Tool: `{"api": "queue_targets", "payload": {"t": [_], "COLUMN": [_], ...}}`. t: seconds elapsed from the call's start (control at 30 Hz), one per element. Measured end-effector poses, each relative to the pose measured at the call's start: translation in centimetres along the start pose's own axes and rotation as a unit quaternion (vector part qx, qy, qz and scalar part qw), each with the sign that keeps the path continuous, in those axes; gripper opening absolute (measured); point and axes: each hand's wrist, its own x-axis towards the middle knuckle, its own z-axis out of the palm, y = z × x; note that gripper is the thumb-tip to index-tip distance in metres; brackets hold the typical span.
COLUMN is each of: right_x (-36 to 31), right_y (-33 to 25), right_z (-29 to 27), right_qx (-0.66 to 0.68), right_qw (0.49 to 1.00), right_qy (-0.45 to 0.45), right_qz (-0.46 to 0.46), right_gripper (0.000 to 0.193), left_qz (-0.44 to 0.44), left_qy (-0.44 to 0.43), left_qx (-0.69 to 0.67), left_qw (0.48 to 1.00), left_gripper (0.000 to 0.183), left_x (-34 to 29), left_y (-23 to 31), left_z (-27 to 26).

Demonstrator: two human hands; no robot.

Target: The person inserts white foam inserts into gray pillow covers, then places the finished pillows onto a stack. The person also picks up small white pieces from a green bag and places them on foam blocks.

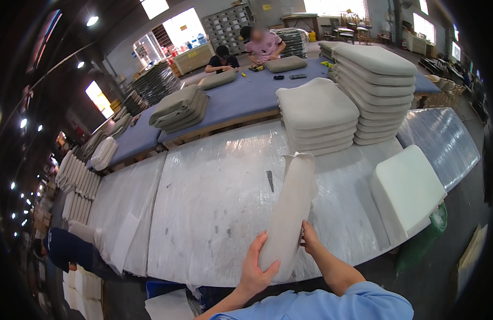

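A light grey fabric-covered seat cushion stands tilted on its edge on the plastic-wrapped table. Loose cloth sticks up at its far end. My left hand grips its near left side, thumb and fingers spread around it. On the right side, my right hand presses against the cushion, its fingers partly hidden. Past the cushion's far end rises a short stack of grey cushions, with a taller cushion stack beside it. White foam pads are piled at the table's right end.
Behind lies a blue-topped table with a pile of olive cushions. Two people work across it. Another person bends at the left. A green bag hangs below the foam pads. A dark strip lies on the plastic.
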Motion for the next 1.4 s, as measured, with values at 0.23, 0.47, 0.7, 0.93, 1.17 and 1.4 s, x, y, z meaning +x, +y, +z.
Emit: {"api": "queue_targets", "payload": {"t": [0.23,0.47,0.7,0.93,1.17,1.4], "right_x": [-11.9,-10.7,-7.1,-4.0,-2.1,-2.0], "right_y": [-6.7,-11.8,-17.5,-20.9,-21.6,-23.4], "right_z": [2.0,3.1,2.6,1.7,1.6,0.0], "right_qx": [0.006,-0.099,-0.145,-0.121,-0.071,-0.002], "right_qw": [0.931,0.879,0.857,0.876,0.902,0.93], "right_qy": [-0.051,0.044,0.134,0.138,0.085,0.039], "right_qz": [-0.361,-0.465,-0.475,-0.447,-0.418,-0.365], "right_gripper": [0.098,0.119,0.119,0.112,0.091,0.083], "left_qz": [0.032,0.038,0.035,0.036,0.041,0.045], "left_qy": [-0.07,-0.104,-0.129,-0.188,-0.223,-0.25], "left_qx": [0.008,-0.002,-0.001,-0.044,-0.092,-0.093], "left_qw": [0.997,0.994,0.991,0.98,0.97,0.963], "left_gripper": [0.086,0.09,0.095,0.1,0.099,0.099], "left_x": [-4.0,-3.1,-2.9,-2.0,-0.8,0.1], "left_y": [-0.8,-0.5,-0.8,-0.6,-1.5,-1.5], "left_z": [1.7,2.5,2.3,2.4,3.2,3.5]}}
